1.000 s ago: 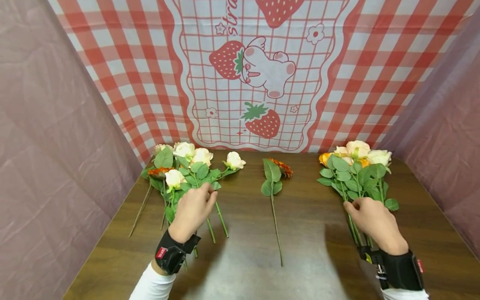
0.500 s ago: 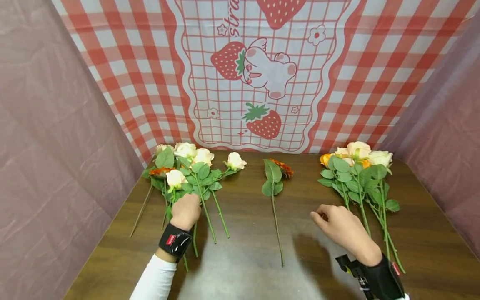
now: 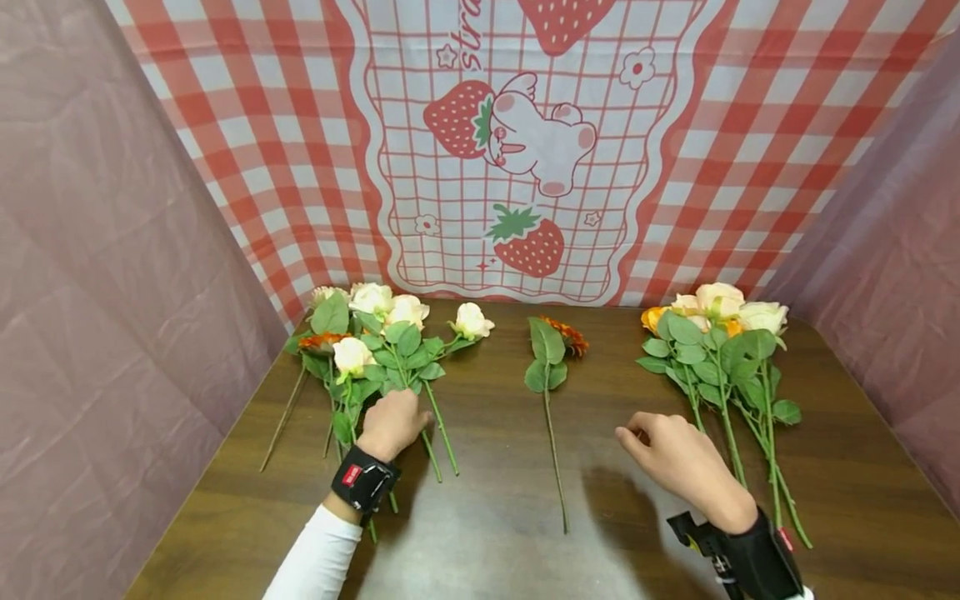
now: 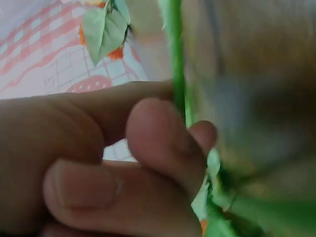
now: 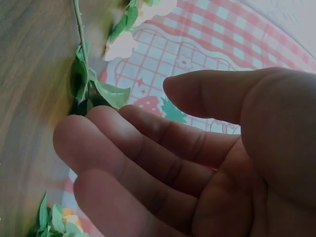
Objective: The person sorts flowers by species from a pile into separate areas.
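In the head view my left hand (image 3: 393,422) is low over the left group of flowers, at the stems. Its thumb and curled fingers pinch a green rose stem (image 4: 177,54) in the left wrist view. Pale cream roses (image 3: 352,356) and leaves lie just beyond that hand. My right hand (image 3: 678,458) hovers left of the right group's stems, its fingers loosely bent and apart from the thumb, holding nothing in the right wrist view. An orange flower (image 3: 567,336) with a long stem lies alone between the hands.
At the right lies a bunch of cream roses (image 3: 720,300) with orange blooms and crossing stems. Another orange flower (image 3: 324,342) is among the left group. A checked strawberry cloth (image 3: 517,150) hangs behind the brown table (image 3: 495,517), with pink drapes (image 3: 112,292) on both sides.
My right hand has left the right bunch's stems and moved left. My left hand drew back from the blooms, then shifted slightly right to a stem, whose lower end has swung slightly right.
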Available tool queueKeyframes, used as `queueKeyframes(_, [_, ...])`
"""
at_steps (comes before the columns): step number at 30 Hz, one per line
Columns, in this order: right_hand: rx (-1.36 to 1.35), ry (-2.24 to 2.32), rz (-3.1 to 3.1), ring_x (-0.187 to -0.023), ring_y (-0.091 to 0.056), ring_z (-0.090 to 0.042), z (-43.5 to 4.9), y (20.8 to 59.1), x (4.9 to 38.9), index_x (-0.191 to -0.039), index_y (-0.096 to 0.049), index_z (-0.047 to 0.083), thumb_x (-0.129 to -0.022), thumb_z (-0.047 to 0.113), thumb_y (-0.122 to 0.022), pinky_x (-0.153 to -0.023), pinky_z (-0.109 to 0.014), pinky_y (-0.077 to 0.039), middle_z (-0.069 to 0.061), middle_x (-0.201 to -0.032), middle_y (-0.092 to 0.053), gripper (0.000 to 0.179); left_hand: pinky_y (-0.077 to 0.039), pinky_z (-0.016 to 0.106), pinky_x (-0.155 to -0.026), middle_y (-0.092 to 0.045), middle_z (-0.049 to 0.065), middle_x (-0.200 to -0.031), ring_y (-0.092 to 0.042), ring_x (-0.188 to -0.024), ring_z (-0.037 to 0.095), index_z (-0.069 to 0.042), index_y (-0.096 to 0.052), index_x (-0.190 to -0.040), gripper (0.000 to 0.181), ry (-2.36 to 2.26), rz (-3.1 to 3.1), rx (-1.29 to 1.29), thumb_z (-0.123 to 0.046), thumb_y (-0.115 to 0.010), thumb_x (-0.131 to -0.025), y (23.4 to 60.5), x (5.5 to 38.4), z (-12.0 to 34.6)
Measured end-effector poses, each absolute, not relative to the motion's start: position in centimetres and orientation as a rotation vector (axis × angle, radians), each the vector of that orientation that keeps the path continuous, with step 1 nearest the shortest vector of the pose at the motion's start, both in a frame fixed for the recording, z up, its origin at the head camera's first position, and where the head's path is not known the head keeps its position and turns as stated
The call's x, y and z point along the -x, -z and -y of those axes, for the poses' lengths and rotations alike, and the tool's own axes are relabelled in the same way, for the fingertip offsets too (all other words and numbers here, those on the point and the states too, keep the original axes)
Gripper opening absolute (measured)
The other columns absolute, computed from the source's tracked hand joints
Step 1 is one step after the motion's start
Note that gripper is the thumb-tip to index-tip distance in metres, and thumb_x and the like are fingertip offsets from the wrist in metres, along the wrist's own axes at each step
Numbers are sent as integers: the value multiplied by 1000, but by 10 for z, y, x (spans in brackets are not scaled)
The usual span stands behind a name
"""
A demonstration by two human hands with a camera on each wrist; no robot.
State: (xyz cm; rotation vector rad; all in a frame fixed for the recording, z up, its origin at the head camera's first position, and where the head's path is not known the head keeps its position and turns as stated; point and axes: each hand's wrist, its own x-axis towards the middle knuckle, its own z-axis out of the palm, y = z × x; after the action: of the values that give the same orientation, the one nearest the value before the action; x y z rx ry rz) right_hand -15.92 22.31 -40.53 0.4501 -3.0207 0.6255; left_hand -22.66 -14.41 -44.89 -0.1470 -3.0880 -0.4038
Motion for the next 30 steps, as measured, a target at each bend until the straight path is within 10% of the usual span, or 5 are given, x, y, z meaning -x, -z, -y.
queueKeyframes(16, [-506, -656, 2988, -44, -38, -8, -218, 407, 161, -83, -65, 14, -89, 22, -59, -45, -28, -32, 5, -55, -49, 12, -42, 29, -36, -54, 3, -43, -48, -36, 13, -13, -41, -45, 41, 771, 2916, 136, -2, -51, -83, 402, 213, 156])
queueKeyframes(30, [-920, -1384, 2796, -63, -59, -7, -169, 420, 147, -118, -52, 11, -91, 28, -57, -54, -29, -52, 0, -78, -67, 32, -42, 18, -30, -60, 4, -53, -51, -36, 3, -9, -52, -77, 18, 1373, 2725, 703, -15, -52, -94, 401, 152, 61])
